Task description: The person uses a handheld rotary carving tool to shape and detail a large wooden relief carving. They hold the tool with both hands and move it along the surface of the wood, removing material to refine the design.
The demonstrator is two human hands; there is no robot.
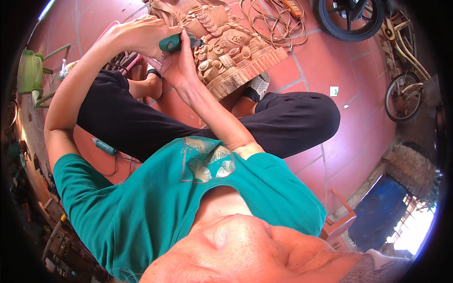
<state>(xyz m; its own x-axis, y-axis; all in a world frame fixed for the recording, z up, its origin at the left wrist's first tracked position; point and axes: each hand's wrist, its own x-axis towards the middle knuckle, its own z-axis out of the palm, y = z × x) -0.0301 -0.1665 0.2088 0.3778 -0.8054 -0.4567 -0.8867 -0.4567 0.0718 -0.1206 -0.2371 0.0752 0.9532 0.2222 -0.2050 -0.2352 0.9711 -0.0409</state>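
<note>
Both my hands meet around a dark green rotary power tool (171,43) with a grey front end. My left hand (144,37) is closed over its upper side, while my right hand (178,66) grips it from below with one finger raised across the body. The tool's front end points right, close to a brown carved wooden relief (231,49) covered with rounded raised shapes. Whether its tip touches the wood I cannot tell. The carving rests on the floor between my feet, its thick edge towards me.
A second green power tool (104,146) lies on the tiled floor by my left thigh. Beyond the carving are a tangled orange cord (271,23) and an orange device (293,8). A motorcycle wheel (349,19), a bicycle wheel (403,98) and a green plastic chair (31,73) stand around.
</note>
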